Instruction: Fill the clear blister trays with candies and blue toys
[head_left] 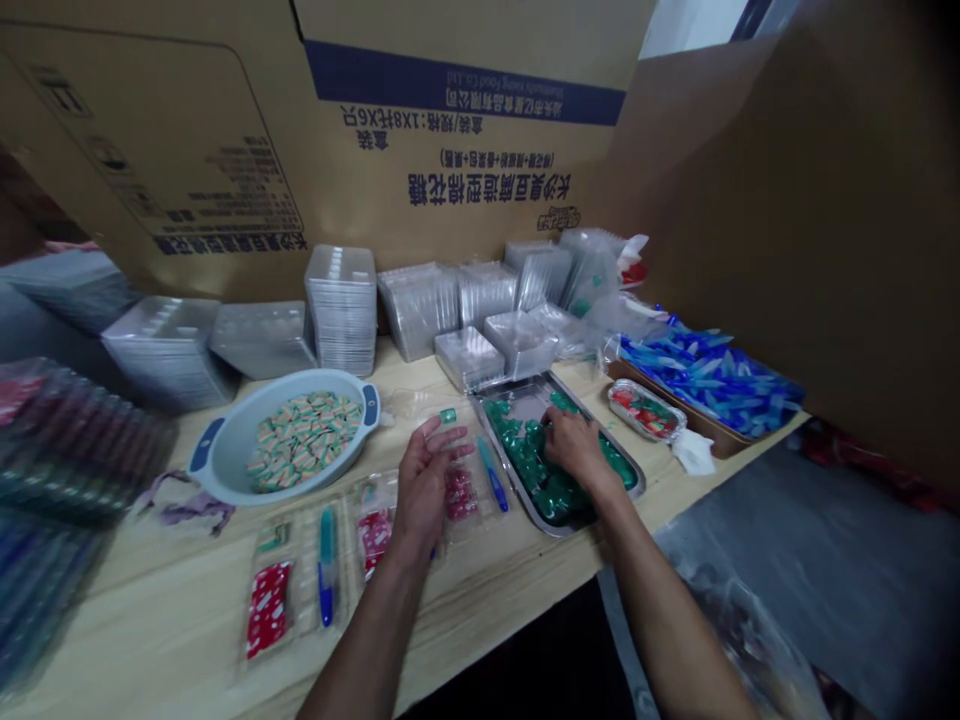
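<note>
My left hand (425, 480) rests over a clear plastic tray (465, 470) on the wooden table, fingers spread, with a small green packet (448, 415) just past the fingertips. That tray holds a red packet (459, 492) and a blue pen-like piece (493, 473). My right hand (571, 445) reaches into a steel tray (628, 462) full of green packets (536, 460), its fingers curled down among them. Whether they hold one is hidden.
A blue-handled basin (217, 462) of striped candies sits at left. Filled clear trays (300, 575) lie near the front edge. Stacks of empty clear trays (341, 305) line the back by a cardboard box (420, 130). Blue sticks (705, 375) and a foil dish (645, 410) stand at right.
</note>
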